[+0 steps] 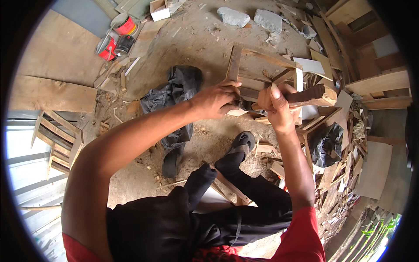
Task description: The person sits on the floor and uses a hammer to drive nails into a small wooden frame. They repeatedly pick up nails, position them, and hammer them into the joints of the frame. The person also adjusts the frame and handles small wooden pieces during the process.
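Left hand (pixel 220 99): fingers curled closed on the frame (pixel 234 65), at its left post
Right hand (pixel 278 107): fist closed round a wood block (pixel 312 97), thumb uppermost
Block: over the frame's right side
Frame: between and beyond both hands
Black plastic (pixel 185 78): left of the frame
Stones (pixel 233 17): beyond the frame

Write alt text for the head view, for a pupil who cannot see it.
A person's bare right hand grips a thick brown wooden block while the left hand holds an angular brown wooden frame. Crumpled black plastic lies on the brown dirt floor, with scattered wood scraps at right.
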A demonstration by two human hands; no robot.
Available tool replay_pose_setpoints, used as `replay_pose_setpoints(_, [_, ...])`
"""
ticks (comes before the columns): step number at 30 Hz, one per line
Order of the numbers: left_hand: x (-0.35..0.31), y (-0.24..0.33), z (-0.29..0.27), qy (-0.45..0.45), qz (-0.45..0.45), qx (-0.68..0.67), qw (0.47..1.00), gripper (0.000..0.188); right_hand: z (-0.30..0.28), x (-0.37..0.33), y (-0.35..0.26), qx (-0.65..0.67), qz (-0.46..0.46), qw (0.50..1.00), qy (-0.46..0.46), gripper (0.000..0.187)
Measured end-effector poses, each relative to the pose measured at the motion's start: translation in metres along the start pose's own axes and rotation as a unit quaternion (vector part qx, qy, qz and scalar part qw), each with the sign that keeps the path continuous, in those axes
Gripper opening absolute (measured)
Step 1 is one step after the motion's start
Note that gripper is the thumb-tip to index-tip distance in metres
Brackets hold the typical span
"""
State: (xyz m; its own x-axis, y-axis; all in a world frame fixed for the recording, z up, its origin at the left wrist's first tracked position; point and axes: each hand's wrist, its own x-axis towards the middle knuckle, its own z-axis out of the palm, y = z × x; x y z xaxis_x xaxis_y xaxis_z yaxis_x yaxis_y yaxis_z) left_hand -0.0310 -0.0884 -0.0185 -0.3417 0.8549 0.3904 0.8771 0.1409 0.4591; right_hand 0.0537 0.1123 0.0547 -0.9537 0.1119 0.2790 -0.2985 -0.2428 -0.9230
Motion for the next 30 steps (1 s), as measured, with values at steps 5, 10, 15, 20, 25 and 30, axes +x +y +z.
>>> replay_pose_setpoints(5, [-0.004,-0.003,0.004,0.02,-0.009,-0.016,1.0,0.016,-0.003,-0.008,0.011,-0.029,-0.052,0.998,0.003,0.031])
replay_pose_setpoints(10, [-0.002,-0.004,0.004,-0.014,0.015,0.002,1.0,0.014,-0.004,-0.013,0.014,-0.016,-0.069,0.997,0.004,0.026])
replay_pose_setpoints(15, [0.002,-0.006,0.004,0.002,0.02,0.02,1.0,0.021,-0.007,0.001,-0.005,-0.045,0.008,0.999,-0.029,0.021])
replay_pose_setpoints(20, [0.003,0.001,0.014,-0.025,-0.027,0.11,0.993,0.034,0.012,0.021,-0.102,-0.129,-0.021,0.981,-0.141,0.023])
replay_pose_setpoints(25, [0.007,0.002,0.02,-0.064,-0.057,0.177,0.981,0.033,0.005,0.023,-0.098,-0.036,-0.024,0.983,-0.179,0.056])
replay_pose_setpoints(30, [0.001,-0.002,0.022,-0.013,-0.032,0.112,0.993,0.028,0.003,0.003,-0.094,-0.047,-0.06,0.986,-0.151,0.05])
